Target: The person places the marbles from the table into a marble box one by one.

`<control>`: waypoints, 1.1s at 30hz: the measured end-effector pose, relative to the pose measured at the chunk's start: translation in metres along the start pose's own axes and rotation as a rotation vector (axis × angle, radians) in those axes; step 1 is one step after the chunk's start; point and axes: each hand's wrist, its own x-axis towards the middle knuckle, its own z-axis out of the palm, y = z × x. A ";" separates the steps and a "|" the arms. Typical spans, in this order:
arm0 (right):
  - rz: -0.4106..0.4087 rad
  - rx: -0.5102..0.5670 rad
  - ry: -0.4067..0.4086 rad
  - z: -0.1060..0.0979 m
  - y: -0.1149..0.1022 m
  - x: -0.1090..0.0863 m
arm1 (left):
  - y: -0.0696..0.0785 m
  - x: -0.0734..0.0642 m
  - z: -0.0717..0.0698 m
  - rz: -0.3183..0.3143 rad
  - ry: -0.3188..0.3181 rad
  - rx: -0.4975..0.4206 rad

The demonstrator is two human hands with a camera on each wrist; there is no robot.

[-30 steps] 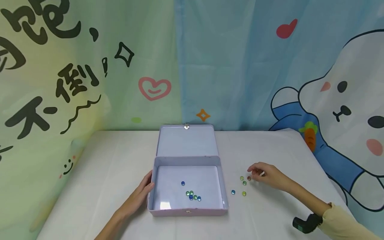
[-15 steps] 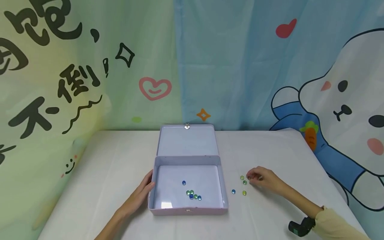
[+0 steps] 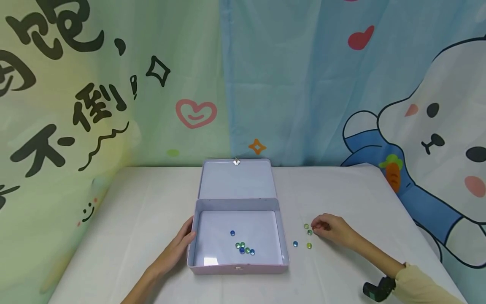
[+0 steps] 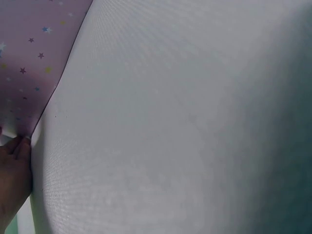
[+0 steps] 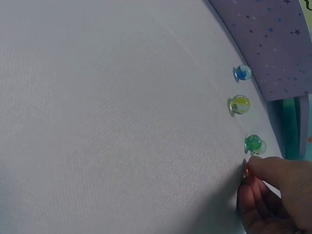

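A lilac tin box (image 3: 238,269) stands with its lid (image 3: 237,179) tipped back; in the left wrist view its outer wall (image 4: 36,58) shows printed stars. My left hand (image 3: 176,247) grips its left wall, the thumb over the rim. Inside lie several blue and green marbles (image 3: 242,250). To the right of the box, my right hand (image 3: 334,229) pinches a red marble (image 5: 248,168), mostly hidden by thumb and fingers. Close by on the cloth are a green marble (image 5: 253,142), a yellow marble (image 5: 240,104), a blue marble (image 5: 243,72) and a pale green one (image 3: 306,226).
White cloth (image 3: 152,198) covers the table. Behind it hangs a printed curtain (image 3: 284,84) with a cartoon rabbit and lettering. A black wrist camera (image 3: 379,289) sits on the right forearm, by a pale yellow sleeve (image 3: 421,285).
My right hand has come down and a little left over the red marble, now between its fingers. The left hand and the box stay in place.
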 end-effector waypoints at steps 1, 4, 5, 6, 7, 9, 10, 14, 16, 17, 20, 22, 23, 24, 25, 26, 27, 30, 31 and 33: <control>-0.002 0.002 0.001 0.000 0.000 0.000 | -0.001 0.000 0.000 0.002 -0.001 0.000; 0.008 0.006 0.003 0.001 0.000 -0.001 | -0.002 0.001 0.000 0.004 0.000 -0.003; 0.013 0.006 0.006 0.001 0.000 -0.001 | -0.002 0.001 0.000 0.004 0.000 -0.004; 0.020 0.007 0.006 0.002 0.000 -0.001 | -0.002 0.001 0.000 0.005 -0.001 -0.006; 0.029 0.007 0.006 0.002 0.000 -0.001 | -0.003 0.001 0.000 0.008 -0.003 -0.002; 0.040 0.005 0.009 0.003 0.000 -0.001 | -0.003 0.001 0.001 0.008 -0.003 -0.004; 0.042 0.006 0.016 0.003 0.000 -0.001 | -0.003 0.001 0.000 0.010 -0.003 -0.003; 0.040 0.005 0.033 0.005 0.000 -0.001 | -0.003 0.001 0.000 0.008 -0.003 -0.003; 0.049 0.003 0.040 0.005 0.000 -0.001 | -0.003 0.001 0.000 0.008 -0.004 -0.002; 0.054 -0.001 0.038 0.006 0.000 -0.001 | -0.003 0.001 0.000 0.007 -0.004 -0.002; 0.067 -0.003 0.041 0.006 0.000 -0.001 | -0.002 0.001 0.000 0.010 -0.003 0.000; 0.068 0.000 0.044 0.006 0.000 -0.002 | -0.002 0.001 0.000 0.010 0.000 0.004; 0.063 -0.001 0.044 0.006 0.000 -0.002 | -0.002 0.001 0.000 0.009 0.001 0.007; 0.060 0.002 0.044 0.005 0.000 -0.002 | -0.001 0.001 0.000 0.007 0.002 0.007; 0.056 0.005 0.045 0.005 -0.001 -0.002 | -0.001 0.001 0.000 0.006 0.001 0.008; 0.062 0.007 0.049 0.005 -0.001 -0.002 | -0.001 0.001 0.000 0.006 0.001 0.008; 0.063 0.008 0.049 0.005 -0.001 -0.002 | -0.001 0.001 0.000 0.006 0.001 0.009; 0.065 0.008 0.044 0.005 -0.002 -0.002 | -0.002 0.001 0.000 0.011 -0.002 0.010; 0.068 0.007 0.044 0.005 -0.001 -0.002 | -0.002 0.001 0.000 0.011 -0.002 0.011; 0.072 0.008 0.042 0.005 -0.002 -0.001 | -0.001 0.001 0.000 0.009 0.001 0.008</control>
